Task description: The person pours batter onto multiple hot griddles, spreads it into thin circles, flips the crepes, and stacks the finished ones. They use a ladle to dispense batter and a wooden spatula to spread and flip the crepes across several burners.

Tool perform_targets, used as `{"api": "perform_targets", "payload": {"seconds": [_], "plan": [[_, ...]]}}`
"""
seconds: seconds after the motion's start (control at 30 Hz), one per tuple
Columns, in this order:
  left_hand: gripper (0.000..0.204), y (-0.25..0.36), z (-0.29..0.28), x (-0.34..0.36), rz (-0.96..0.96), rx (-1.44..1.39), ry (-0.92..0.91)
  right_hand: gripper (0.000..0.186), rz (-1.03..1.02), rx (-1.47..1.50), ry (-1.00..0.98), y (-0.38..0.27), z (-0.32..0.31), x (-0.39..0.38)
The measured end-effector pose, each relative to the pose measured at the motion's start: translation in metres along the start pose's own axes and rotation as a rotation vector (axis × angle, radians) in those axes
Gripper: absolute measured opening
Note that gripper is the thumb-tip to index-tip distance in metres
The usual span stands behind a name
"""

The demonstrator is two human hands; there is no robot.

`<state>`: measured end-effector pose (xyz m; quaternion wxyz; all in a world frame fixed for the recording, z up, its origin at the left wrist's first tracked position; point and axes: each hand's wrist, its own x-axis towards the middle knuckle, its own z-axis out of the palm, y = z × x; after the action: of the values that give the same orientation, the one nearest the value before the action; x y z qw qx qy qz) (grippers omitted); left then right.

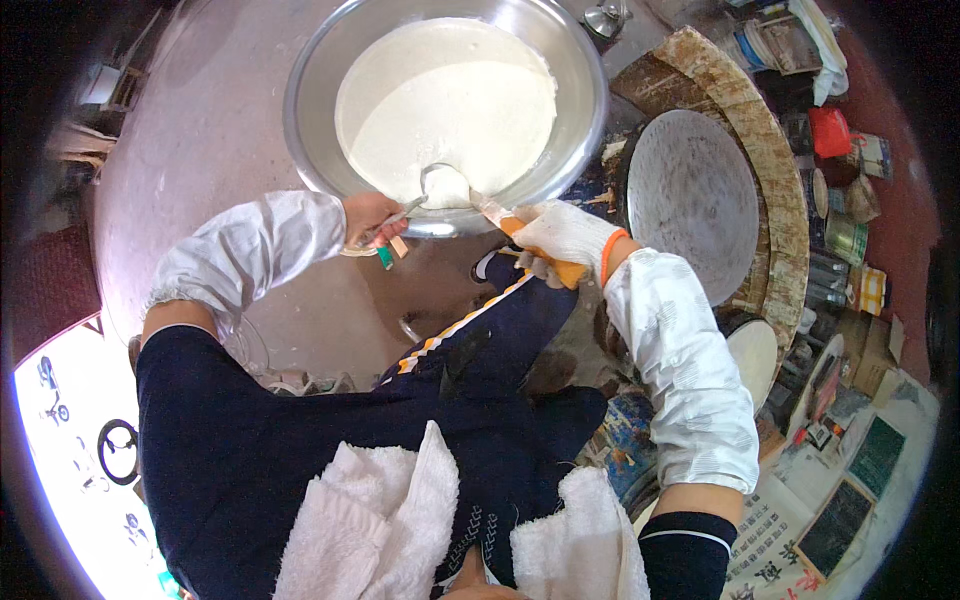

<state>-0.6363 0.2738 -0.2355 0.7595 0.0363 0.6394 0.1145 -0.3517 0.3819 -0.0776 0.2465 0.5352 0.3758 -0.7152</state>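
A wide metal basin (590, 90) holds pale, creamy batter (440, 110). My bare left hand (372, 220) is closed round the handle of a ladle (407, 209), whose batter-filled bowl sits at the basin's near edge. Below that hand, a small green piece and a wooden piece (399, 246) stick out; I cannot tell what they belong to. My right hand (556, 242), in a white knit glove with an orange cuff, grips a scraper (492, 208) by its orange-yellow handle. The scraper's blade reaches over the near rim, beside the ladle's bowl.
Right of the basin is a round grey griddle (692, 205) set in a worn, curved wooden surround (785, 200). Farther right stand a red container (830, 132), cans and boxes. A white towel (350, 520) hangs over my chest. My legs are below the basin.
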Motion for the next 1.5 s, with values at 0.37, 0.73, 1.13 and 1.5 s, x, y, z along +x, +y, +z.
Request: {"api": "perform_targets", "payload": {"seconds": [0.37,0.73,1.13,1.5], "plan": [[0.029,-0.080,0.171,-0.011,0.604,-0.841,-0.115,0.014,-0.523,0.842,-0.028,0.057,0.110,0.004],[0.041,0.002,0.177,-0.194,1.184,-0.432,0.150,0.063,-1.232,0.346,0.603,0.065,0.114,-0.126],[0.033,-0.025,0.168,-0.268,0.645,-0.433,-0.473,0.029,-0.798,-0.580,1.613,0.216,0.092,-0.084],[0.042,-0.121,0.422,-0.280,0.395,0.686,-0.901,0.066,-1.098,1.457,1.672,0.469,0.292,-0.192]]}}
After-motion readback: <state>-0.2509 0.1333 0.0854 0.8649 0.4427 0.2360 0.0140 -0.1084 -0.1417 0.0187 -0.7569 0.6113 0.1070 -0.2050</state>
